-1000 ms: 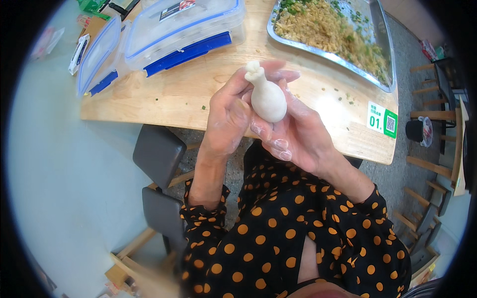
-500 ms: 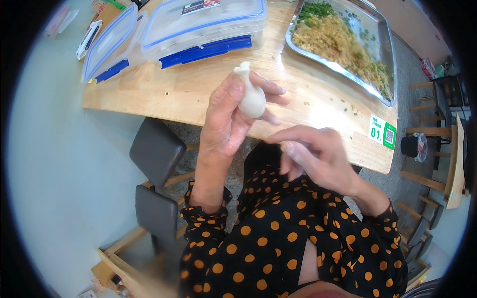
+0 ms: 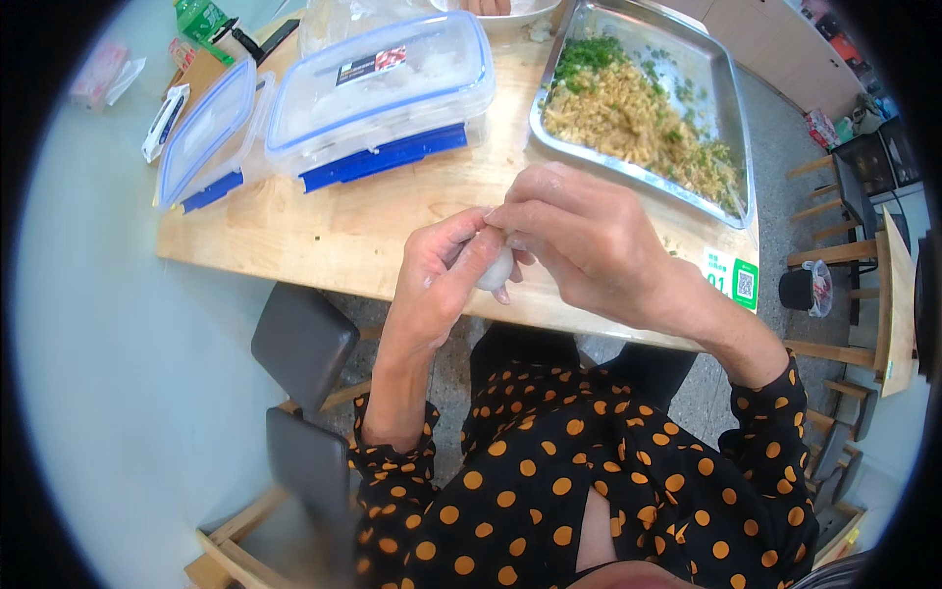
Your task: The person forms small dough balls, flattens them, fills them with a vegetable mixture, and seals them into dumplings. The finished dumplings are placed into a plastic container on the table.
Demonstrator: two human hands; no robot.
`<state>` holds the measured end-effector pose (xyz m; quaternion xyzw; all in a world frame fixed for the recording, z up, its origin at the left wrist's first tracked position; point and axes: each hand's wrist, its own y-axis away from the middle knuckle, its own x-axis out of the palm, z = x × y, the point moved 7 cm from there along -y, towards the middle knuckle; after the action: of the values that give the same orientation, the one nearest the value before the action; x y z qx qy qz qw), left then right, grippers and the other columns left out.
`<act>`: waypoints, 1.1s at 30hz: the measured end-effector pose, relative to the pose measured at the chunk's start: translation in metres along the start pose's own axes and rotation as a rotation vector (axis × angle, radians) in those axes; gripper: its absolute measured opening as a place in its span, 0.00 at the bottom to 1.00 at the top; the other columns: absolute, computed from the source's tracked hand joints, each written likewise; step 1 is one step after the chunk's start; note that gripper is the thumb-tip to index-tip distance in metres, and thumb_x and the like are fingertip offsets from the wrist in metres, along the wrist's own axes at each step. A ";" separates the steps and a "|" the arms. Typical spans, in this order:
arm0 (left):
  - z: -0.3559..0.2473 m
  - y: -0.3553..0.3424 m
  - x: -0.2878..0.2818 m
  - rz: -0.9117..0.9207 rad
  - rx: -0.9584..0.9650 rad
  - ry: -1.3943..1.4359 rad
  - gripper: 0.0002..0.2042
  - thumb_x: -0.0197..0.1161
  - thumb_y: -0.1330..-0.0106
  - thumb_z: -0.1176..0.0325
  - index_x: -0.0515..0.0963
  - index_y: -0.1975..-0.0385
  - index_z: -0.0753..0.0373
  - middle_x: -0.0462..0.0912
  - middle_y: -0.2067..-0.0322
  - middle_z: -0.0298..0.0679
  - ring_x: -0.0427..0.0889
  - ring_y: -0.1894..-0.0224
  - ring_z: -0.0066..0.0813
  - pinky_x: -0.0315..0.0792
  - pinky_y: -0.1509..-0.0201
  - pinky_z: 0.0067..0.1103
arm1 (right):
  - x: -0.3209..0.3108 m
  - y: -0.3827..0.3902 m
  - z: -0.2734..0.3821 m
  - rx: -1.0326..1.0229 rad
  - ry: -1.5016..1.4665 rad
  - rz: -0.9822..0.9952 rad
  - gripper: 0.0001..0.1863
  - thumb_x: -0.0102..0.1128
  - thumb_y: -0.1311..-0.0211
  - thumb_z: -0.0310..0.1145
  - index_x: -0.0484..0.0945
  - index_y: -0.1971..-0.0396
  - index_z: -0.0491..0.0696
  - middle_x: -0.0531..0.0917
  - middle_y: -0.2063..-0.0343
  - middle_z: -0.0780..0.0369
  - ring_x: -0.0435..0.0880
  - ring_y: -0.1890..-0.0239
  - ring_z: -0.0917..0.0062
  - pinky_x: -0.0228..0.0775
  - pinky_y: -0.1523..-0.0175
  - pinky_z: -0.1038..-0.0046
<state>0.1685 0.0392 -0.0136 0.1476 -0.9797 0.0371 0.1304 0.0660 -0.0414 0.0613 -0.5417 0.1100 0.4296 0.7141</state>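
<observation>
A round, white dough dumpling [image 3: 497,272] sits in my left hand [image 3: 432,280], above the near edge of the wooden table [image 3: 363,240]. The thumb and fingers of that hand curl around it. My right hand [image 3: 599,240] comes over from the right and pinches at the dumpling's top with thumb and fingertips. Most of the dumpling is covered by my fingers, so only its rounded lower part shows. Ahead and to the right lies a metal tray [image 3: 743,147] with light brown chopped filling [image 3: 613,123] and chopped greens [image 3: 594,61].
A large clear box [image 3: 392,93] with blue clips stands at the back, with a smaller one [image 3: 211,133] left of it. Another person's hand [image 3: 486,6] reaches into a white bowl [image 3: 525,17]. Dark chairs [image 3: 306,344] stand below the table's left side.
My right hand has risen from near my waist to the dumpling's gathered top and now pinches there. My left hand has lowered slightly with the dumpling. The view has shifted a little.
</observation>
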 end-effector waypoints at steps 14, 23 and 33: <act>-0.008 -0.017 -0.005 -0.306 0.069 -0.410 0.12 0.56 0.24 0.68 0.81 0.66 0.70 0.81 0.77 0.35 0.76 0.76 0.16 0.70 0.75 0.17 | 0.012 -0.010 -0.021 0.023 0.499 0.177 0.12 0.65 0.58 0.25 0.76 0.71 0.38 0.77 0.68 0.54 0.81 0.65 0.65 0.77 0.71 0.67; 0.013 -0.007 0.002 -0.188 -0.031 0.144 0.12 0.54 0.23 0.66 0.79 0.63 0.68 0.83 0.71 0.43 0.80 0.75 0.23 0.73 0.76 0.18 | -0.052 -0.046 -0.215 0.439 0.316 -0.026 0.07 0.64 0.40 0.25 0.81 0.62 0.42 0.86 0.71 0.59 0.85 0.68 0.71 0.75 0.61 0.68; 0.021 -0.005 0.013 -0.077 -0.119 0.505 0.19 0.43 0.25 0.59 0.73 0.49 0.69 0.80 0.64 0.50 0.80 0.67 0.31 0.77 0.74 0.24 | -0.036 -0.064 -0.269 0.143 0.672 0.010 0.05 0.65 0.46 0.25 0.84 0.68 0.45 0.84 0.70 0.59 0.83 0.64 0.61 0.74 0.57 0.61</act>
<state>0.1525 0.0285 -0.0305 0.1630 -0.9103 0.0099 0.3804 0.1742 -0.2957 0.0229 -0.6008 0.3715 0.2218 0.6722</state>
